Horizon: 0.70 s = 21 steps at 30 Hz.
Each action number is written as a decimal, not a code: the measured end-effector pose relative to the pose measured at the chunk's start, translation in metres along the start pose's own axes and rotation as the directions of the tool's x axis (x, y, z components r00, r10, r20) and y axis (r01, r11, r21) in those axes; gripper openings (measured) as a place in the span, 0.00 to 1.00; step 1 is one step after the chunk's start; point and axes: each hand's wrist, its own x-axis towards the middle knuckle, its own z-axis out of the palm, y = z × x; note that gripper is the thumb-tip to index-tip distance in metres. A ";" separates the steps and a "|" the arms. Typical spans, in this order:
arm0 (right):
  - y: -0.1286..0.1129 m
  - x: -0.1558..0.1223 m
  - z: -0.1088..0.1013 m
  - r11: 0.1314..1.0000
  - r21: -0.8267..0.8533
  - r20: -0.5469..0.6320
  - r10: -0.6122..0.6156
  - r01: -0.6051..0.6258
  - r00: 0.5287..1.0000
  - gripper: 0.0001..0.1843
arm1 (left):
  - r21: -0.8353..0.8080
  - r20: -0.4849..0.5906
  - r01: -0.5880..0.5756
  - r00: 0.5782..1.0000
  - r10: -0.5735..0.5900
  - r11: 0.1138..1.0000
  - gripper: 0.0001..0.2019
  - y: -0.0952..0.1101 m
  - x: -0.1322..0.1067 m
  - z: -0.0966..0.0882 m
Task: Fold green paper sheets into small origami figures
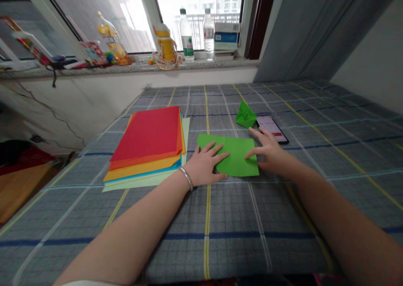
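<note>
We have both hands over one green sheet [236,153], which lies on the checked cloth [176,252] in front of us, a little right of the coloured stack [147,135]. Our left hand [206,166] rests palm down across the sheet's left part, its fingers spread apart and gripping nothing; a silver bracelet [186,179] circles that wrist. Our right hand [269,151] is at the sheet's right end, its fingers parted, one of them over the paper; we cannot tell how firmly it presses. The two hands are apart, with green paper showing between them. Just beyond the sheet's far right corner stands a folded green piece [245,116], and close beside it lies a phone [274,130], its screen lit, near our right fingers. The stack shows red on top, then orange, yellow, blue and pale green edges below. Past the cloth, along the windowsill [135,69], we see a yellow bottle [166,46], a green-capped bottle [186,36], another clear bottle [208,36] and some boxes [226,38].
</note>
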 end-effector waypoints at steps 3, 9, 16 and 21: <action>-0.002 0.002 -0.001 0.993 0.046 0.076 -0.115 0.112 0.990 0.15 | -0.008 -0.010 -0.040 0.999 0.040 0.999 0.36 -0.001 0.000 0.000; -0.011 0.006 -0.006 0.959 0.219 0.163 -0.219 0.181 0.962 0.06 | -0.041 0.030 -0.113 0.993 0.114 0.993 0.36 -0.005 0.002 -0.001; -0.025 0.009 -0.014 0.906 0.420 0.260 -0.170 0.047 0.951 0.04 | 0.008 0.038 -0.086 0.996 0.086 0.996 0.26 -0.008 0.004 0.003; -0.028 0.011 -0.012 0.936 0.331 0.271 0.028 -0.120 0.962 0.09 | 0.004 0.090 -0.113 0.990 0.112 0.994 0.27 -0.010 0.004 0.003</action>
